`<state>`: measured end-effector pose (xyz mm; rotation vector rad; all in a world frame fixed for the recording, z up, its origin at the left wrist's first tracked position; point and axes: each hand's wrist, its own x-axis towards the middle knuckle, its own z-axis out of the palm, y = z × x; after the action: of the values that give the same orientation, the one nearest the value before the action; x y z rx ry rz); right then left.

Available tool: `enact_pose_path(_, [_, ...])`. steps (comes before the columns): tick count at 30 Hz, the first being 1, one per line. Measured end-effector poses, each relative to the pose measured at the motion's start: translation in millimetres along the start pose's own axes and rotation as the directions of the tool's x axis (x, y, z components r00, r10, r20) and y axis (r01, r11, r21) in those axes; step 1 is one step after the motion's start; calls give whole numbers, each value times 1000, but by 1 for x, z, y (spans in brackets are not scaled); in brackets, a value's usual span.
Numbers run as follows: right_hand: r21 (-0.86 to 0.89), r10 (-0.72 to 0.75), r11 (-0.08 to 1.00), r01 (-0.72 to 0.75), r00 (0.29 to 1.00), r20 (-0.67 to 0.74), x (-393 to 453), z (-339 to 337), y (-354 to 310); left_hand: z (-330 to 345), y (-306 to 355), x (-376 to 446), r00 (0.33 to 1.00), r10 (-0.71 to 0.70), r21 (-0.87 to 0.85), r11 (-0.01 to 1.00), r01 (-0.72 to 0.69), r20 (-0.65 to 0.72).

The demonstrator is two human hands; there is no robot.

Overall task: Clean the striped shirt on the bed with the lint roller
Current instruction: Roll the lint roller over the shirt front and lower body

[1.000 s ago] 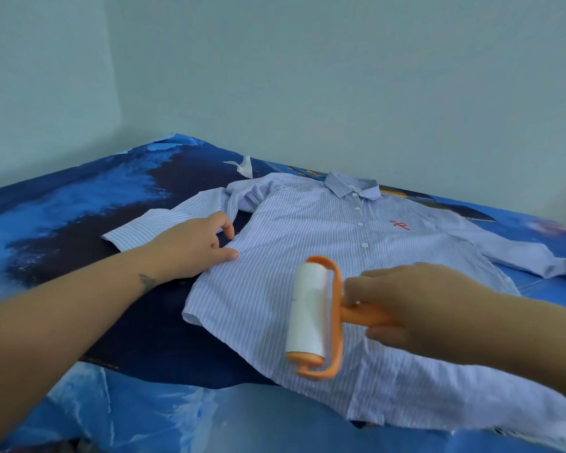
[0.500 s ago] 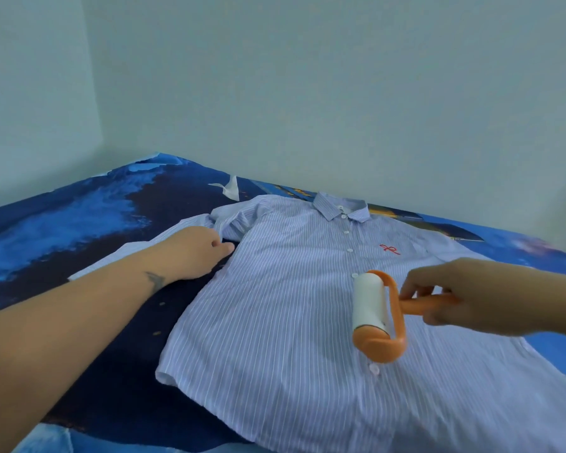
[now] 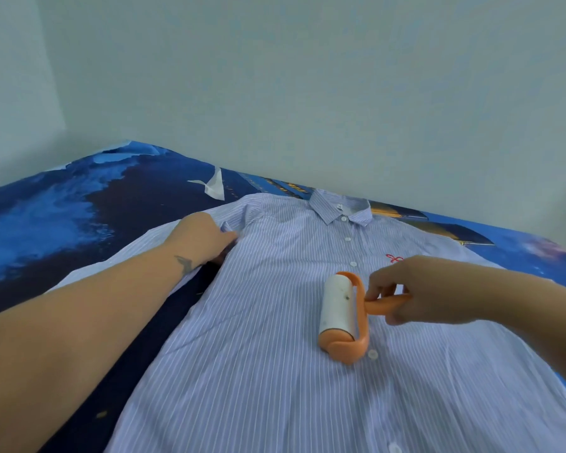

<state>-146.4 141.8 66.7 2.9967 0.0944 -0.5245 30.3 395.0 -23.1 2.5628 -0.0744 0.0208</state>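
A pale blue striped shirt [image 3: 268,322] lies flat and buttoned on the bed, collar toward the wall, with a small red emblem on its chest. My right hand [image 3: 428,289] grips the orange handle of the lint roller [image 3: 339,312], whose white sticky drum rests on the shirt front beside the button line and carries a few dark specks. My left hand [image 3: 203,237] lies flat, fingers together, pressing the shirt at the armpit where the left sleeve joins the body.
The bed [image 3: 62,217] has a dark and bright blue printed sheet and stands in a corner against pale walls. A small white scrap of paper [image 3: 213,188] lies on the sheet beyond the shirt's shoulder.
The roller has moved from the shirt's lower hem up toward the chest. My left hand slid up the sleeve to the armpit. The view has shifted closer over the shirt.
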Motion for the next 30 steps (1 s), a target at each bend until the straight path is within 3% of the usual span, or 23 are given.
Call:
enact_pose_path(3, [5, -67, 998, 67, 997, -24, 16, -5, -16, 2, -3, 6, 1000, -21, -176, 984, 19, -11])
enact_pose_path(7, [4, -165, 986, 166, 985, -49, 40, -11, -44, 0, -4, 11, 999, -14, -232, 973, 1, -53])
enact_pose_path(11, [-28, -252, 968, 250, 963, -100, 62, -17, -72, -6, -9, 15, 997, -68, -413, 909, 48, -35])
enact_pose_path(17, [-65, -354, 935, 348, 919, -174, 85, -21, -105, -9, -4, 11, 996, -86, -495, 866, 77, 4])
enact_pose_path(20, [-92, -381, 924, 371, 906, -185, 88, -22, -112, -9, -2, 10, 997, -46, -410, 909, 70, 70])
enact_pose_path(23, [-71, -377, 926, 371, 905, -198, 86, -20, -108, -7, 1, 10, 993, 51, -146, 989, -36, 103])
enact_pose_path(26, [-46, -351, 936, 349, 914, -203, 78, -15, -96, -3, 3, 10, 984, 134, 21, 990, -138, 120])
enact_pose_path(30, [-54, -289, 957, 284, 944, -159, 60, -9, -71, 2, 6, 10, 975, 172, 96, 978, -187, 141])
